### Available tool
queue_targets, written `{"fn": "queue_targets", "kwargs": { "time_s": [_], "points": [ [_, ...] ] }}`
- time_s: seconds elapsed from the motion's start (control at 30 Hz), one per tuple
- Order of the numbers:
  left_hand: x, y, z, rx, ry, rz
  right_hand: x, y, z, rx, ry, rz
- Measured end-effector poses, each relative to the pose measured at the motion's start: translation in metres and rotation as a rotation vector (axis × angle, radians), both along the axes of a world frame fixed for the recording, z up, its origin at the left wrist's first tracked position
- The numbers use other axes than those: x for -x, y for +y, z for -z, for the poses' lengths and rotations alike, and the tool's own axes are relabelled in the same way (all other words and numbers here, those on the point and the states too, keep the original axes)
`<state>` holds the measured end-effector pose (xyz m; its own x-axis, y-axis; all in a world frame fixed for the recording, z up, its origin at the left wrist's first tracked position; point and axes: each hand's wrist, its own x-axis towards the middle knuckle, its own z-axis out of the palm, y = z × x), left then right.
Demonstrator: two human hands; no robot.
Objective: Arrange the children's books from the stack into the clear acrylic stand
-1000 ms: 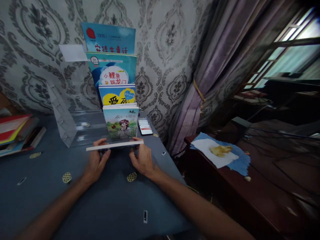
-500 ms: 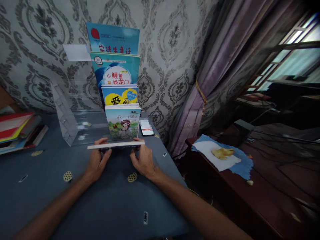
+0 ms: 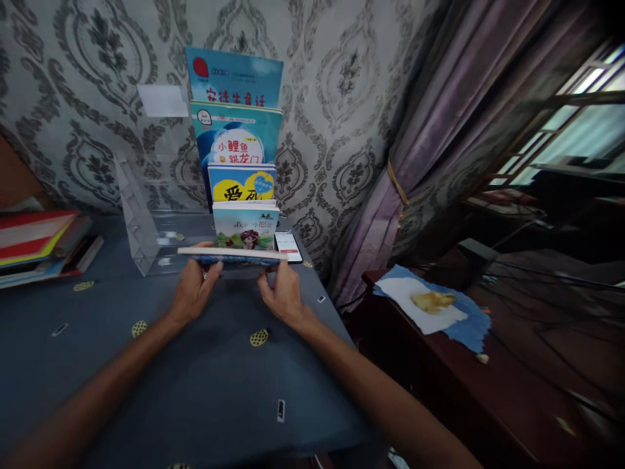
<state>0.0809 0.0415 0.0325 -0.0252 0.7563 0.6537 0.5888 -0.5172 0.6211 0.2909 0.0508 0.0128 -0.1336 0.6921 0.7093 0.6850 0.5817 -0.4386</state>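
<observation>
Between both hands is a thin book (image 3: 234, 255), seen along its pale page edge, with a strip of dark blue cover below. My left hand (image 3: 195, 286) pinches its left end, and my right hand (image 3: 282, 286) grips the right end. Just behind it stands a tiered clear acrylic rack (image 3: 139, 225) with books rising in steps. In the front tier, a book with a cartoon figure (image 3: 247, 228) is partly covered by the held one. Above it are a blue and yellow book (image 3: 241, 185), a teal book (image 3: 244, 133) and a taller blue book (image 3: 234, 75).
A pile of books and folders (image 3: 43, 244) lies at the left on the grey table (image 3: 195, 391). A phone (image 3: 288, 246) rests right of the rack. Beyond the table's right edge, a dark red surface (image 3: 439, 365) holds a blue cloth (image 3: 469, 329) and a yellowish figurine (image 3: 432, 301).
Both hands have raised the held book slightly, and its dark blue side shows more. It now covers the lower part of the front book. The view has shifted a little.
</observation>
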Motion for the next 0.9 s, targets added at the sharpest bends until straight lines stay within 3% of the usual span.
{"fn": "queue_targets", "kwargs": {
  "time_s": [0.33, 0.6, 0.9],
  "points": [
    [-0.01, 0.029, -0.036, -0.119, -0.061, -0.029, 0.0, 0.032, -0.04, -0.053, 0.053, 0.027],
    [-0.01, 0.037, -0.031, -0.083, -0.047, -0.01, 0.001, 0.047, -0.037, 0.021, 0.038, 0.05],
    [-0.009, 0.044, -0.026, -0.059, -0.058, -0.011, -0.006, 0.061, -0.034, 0.041, 0.104, -0.05]
  ]
}}
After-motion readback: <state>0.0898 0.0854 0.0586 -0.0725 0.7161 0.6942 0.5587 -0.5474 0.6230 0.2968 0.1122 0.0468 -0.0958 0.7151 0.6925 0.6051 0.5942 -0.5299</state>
